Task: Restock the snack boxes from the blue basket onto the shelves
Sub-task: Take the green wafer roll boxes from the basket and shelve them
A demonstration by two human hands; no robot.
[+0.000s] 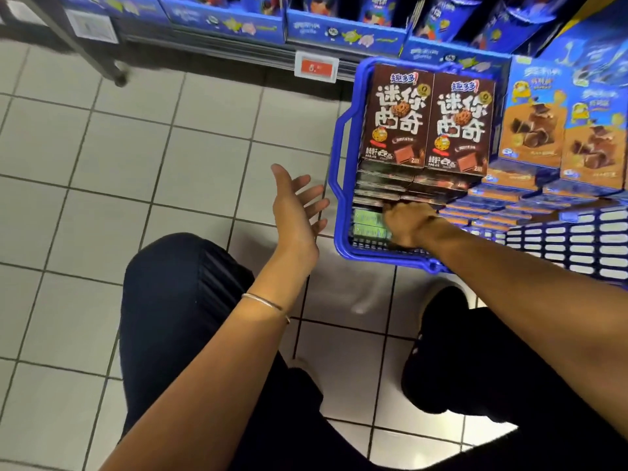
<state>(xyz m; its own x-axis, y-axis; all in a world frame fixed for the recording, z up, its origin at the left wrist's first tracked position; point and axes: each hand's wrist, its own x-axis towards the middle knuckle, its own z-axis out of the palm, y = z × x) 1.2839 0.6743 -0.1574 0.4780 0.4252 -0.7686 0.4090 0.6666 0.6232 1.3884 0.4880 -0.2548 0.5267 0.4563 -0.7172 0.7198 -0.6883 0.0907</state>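
The blue basket (339, 185) stands on the tiled floor at the right, packed with several brown snack boxes (397, 113) stacked flat, and green boxes (368, 223) low at its near end. My right hand (406, 220) reaches down into the basket, its fingers curled round the edge of a brown box (377, 198) low in the stack. Just left of the basket, my left hand (297, 205) hovers over the floor with palm up, fingers spread and nothing in it.
A low shelf (238, 52) with blue snack boxes runs along the top, carrying a red price tag (316, 68). Orange and blue boxes (557, 137) are stacked right of the basket. My dark-trousered knees fill the lower view above the white tiles (136, 147).
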